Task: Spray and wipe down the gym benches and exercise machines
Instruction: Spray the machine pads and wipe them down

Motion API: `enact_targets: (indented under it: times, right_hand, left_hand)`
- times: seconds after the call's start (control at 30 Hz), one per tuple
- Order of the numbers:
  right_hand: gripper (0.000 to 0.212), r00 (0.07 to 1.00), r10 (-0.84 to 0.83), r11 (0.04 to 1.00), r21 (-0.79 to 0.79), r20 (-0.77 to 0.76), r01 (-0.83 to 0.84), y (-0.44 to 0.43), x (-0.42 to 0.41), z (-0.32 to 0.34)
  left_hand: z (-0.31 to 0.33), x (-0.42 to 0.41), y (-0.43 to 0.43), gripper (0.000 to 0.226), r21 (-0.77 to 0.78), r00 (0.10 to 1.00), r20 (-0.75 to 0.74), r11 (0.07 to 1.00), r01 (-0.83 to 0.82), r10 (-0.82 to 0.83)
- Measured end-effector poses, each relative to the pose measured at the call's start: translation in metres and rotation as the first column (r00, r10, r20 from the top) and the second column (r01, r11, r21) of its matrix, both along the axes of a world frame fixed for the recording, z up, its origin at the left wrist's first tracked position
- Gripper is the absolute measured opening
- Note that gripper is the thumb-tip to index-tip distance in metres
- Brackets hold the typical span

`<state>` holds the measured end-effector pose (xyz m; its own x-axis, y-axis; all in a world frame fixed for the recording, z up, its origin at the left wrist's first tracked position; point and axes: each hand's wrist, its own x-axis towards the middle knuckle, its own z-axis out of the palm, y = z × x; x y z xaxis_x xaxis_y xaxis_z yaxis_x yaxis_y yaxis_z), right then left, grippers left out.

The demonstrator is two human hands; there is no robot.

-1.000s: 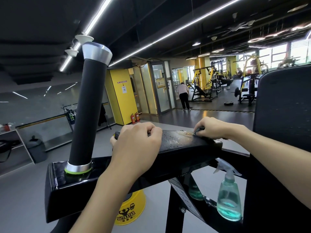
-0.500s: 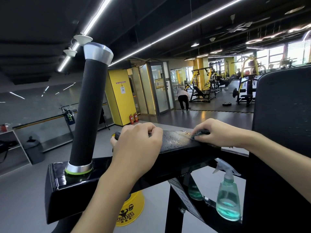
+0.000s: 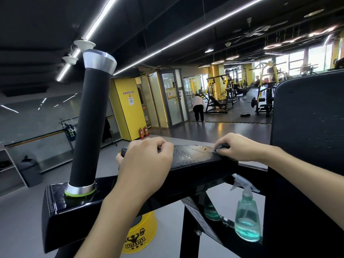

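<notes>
The fingers (image 3: pixel 226 140) of the right hand (image 3: pixel 242 148) are curled tight round a small dark wiping cloth (image 3: pixel 221 146) and press it onto the long black padded arm rest (image 3: pixel 197 161) of the machine. The cloth is mostly hidden under them, so it may be a sponge instead. The fingers of the left hand (image 3: pixel 147 164) are curled over the other end of the same pad and hold it, with the thumb tucked below. Between the two sets of fingers the pad is dotted with shiny wet drops (image 3: pixel 188 154). So the spraying looks done here, and wiping is the step now. The next move should be a firm slide of the cloth toward the left fingers until no drops are left. The clear plastic spray bottle with blue-green liquid (image 3: pixel 246 220) stands below the right fingers on the black metal frame (image 3: pixel 188 229), and no finger touches it.
</notes>
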<state>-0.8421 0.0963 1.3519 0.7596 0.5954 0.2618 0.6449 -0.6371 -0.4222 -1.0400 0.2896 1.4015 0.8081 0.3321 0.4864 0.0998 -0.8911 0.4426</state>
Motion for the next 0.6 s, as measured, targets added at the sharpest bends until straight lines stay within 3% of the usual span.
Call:
enact_targets:
  times: [0.17, 0.33, 0.5, 0.6]
  right_hand:
    - [0.015, 0.989, 0.143, 0.988, 0.067, -0.035, -0.141, 0.013, -0.016, 0.010]
    - [0.019, 1.000, -0.015, 0.996, -0.083, 0.018, 0.016, 0.016, -0.002, 0.009]
    - [0.014, 0.982, 0.186, 0.981, 0.065, -0.018, -0.185, 0.033, -0.019, 0.021]
    - [0.016, 0.994, 0.109, 0.994, -0.003, 0.011, -0.109, 0.032, -0.007, 0.018]
  left_hand:
    - [-0.001, 0.001, 0.001, 0.033, 0.005, 1.000, 0.002, 1.000, -0.001, 0.001]
    - [-0.001, 0.000, 0.001, 0.034, -0.002, 1.000, -0.003, 1.000, 0.002, -0.002]
    - [-0.001, 0.000, 0.001, 0.035, 0.001, 1.000, -0.010, 1.000, 0.001, -0.001]
    - [-0.001, 0.000, 0.000, 0.038, 0.009, 1.000, -0.011, 1.000, 0.003, -0.003]
